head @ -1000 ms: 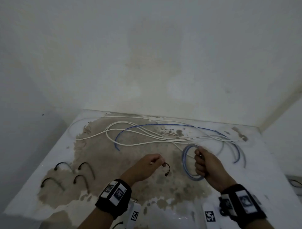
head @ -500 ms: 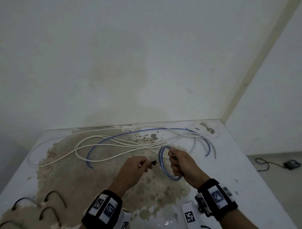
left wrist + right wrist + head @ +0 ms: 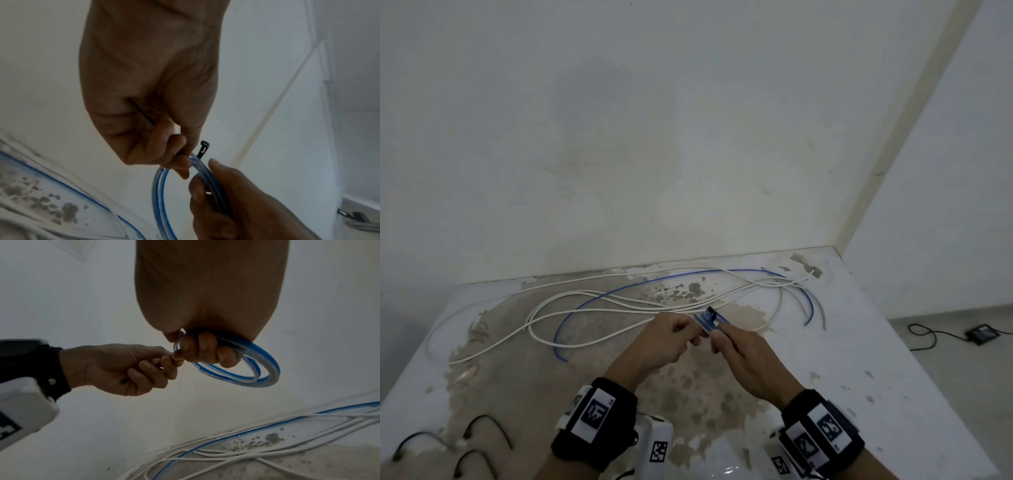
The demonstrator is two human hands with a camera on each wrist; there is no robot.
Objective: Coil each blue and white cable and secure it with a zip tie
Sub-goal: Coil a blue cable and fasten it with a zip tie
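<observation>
My right hand (image 3: 719, 337) grips a small coil of blue cable (image 3: 705, 323) above the middle of the table, fingers curled round its loops (image 3: 248, 374). My left hand (image 3: 690, 334) is right against it and pinches a black zip tie, whose head (image 3: 711, 311) sticks up past the coil. In the left wrist view the tie head (image 3: 204, 147) stands just above the coil (image 3: 161, 186), and the strap runs back into the left palm. Long white cables (image 3: 619, 310) and one loose blue cable (image 3: 592, 308) lie spread on the table behind.
Three spare black zip ties (image 3: 482, 425) lie at the table's near left. The worn white table (image 3: 893, 377) stands in a wall corner; its right edge drops to the floor, where a small black device with a cord (image 3: 983, 334) lies.
My left hand carried the zip tie rightward to the coil, and both hands now meet. The coil has turned edge-on. My head view swung to the right.
</observation>
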